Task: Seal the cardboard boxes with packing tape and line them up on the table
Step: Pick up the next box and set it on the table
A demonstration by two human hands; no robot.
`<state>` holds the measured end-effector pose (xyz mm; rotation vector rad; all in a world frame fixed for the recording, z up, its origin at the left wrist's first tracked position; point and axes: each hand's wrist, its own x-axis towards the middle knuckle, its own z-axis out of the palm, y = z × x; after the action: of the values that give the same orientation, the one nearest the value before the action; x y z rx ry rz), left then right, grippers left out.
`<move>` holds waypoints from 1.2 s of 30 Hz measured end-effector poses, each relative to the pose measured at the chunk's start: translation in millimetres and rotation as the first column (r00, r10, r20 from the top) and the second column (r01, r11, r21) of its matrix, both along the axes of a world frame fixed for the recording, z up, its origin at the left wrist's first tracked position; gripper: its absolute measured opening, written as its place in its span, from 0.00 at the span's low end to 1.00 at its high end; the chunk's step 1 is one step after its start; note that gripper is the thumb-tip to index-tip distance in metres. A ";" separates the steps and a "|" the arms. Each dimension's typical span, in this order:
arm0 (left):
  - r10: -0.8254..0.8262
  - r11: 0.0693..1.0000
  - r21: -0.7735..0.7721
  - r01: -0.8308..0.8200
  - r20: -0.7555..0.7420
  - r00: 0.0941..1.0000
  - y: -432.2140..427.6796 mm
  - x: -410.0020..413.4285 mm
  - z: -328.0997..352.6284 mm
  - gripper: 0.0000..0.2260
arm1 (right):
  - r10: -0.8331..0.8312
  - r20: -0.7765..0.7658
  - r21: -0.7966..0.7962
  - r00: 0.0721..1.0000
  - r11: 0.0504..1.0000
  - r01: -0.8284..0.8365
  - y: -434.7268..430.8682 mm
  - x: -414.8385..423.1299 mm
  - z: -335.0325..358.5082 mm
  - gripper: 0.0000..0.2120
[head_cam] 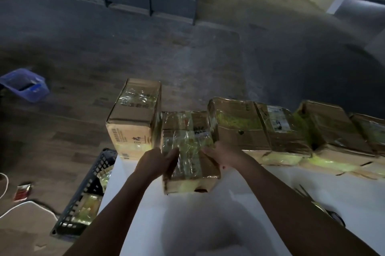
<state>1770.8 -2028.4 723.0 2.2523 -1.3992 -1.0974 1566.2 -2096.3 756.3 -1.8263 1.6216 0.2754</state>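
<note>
Left hand (159,161) grasps the left side of a small cardboard box (188,164), with the fingers curled over the top left edge. Right hand (221,154) grasps the right side of the same box, fingers wrapped over its upper right edge. Both forearms reach forward from the lower edge of the view.

The small cardboard box sits on the white worktop (187,226), near its far left corner. Clear packing tape covers the top face and is visibly wrinkled.

Position relative to other cartons:
- A low taped box (183,120) lies directly behind the small cardboard box; the two appear to touch.
- A tall carton (133,118) stands upright at the far left corner of the worktop, just beside the low taped box, with tape across its top.
- A row of taped boxes (279,128) runs along the far edge to the right, packed side by side and tilted slightly.

Surroundings:
- A black lattice crate (87,193) stands on the floor (145,57) against the left edge of the worktop and holds contents that cannot be identified.
- A blue basket (25,86), a white cable (29,207) and a red packet (23,192) lie on the floor to the left.
</note>
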 end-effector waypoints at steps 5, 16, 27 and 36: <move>0.053 0.986 0.168 -0.005 -0.284 0.957 31.6 -10.9 18.4 0.28 | 0.062 -0.009 0.021 0.998 0.998 -0.062 6.0 -16.8 -5.8 0.27; 0.130 0.958 0.282 -0.045 -0.289 0.949 91.2 -66.0 20.5 0.33 | 0.190 0.070 0.070 0.979 0.978 -0.195 37.0 -65.0 -3.0 0.20; 0.172 0.969 0.230 -0.092 -0.359 0.917 134.4 -142.2 18.6 0.22 | 0.248 0.149 0.077 0.957 0.962 -0.261 76.9 -140.2 -3.1 0.20; 0.313 0.942 0.219 -0.254 -0.305 0.899 147.0 -197.0 9.7 0.18 | 0.167 0.159 0.087 0.973 0.979 -0.182 109.1 -199.9 -3.1 0.21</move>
<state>1573.8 -1881.4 732.7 2.1582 -0.8360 -1.4592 1366.3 -1987.2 753.2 -1.8671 1.3231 0.2844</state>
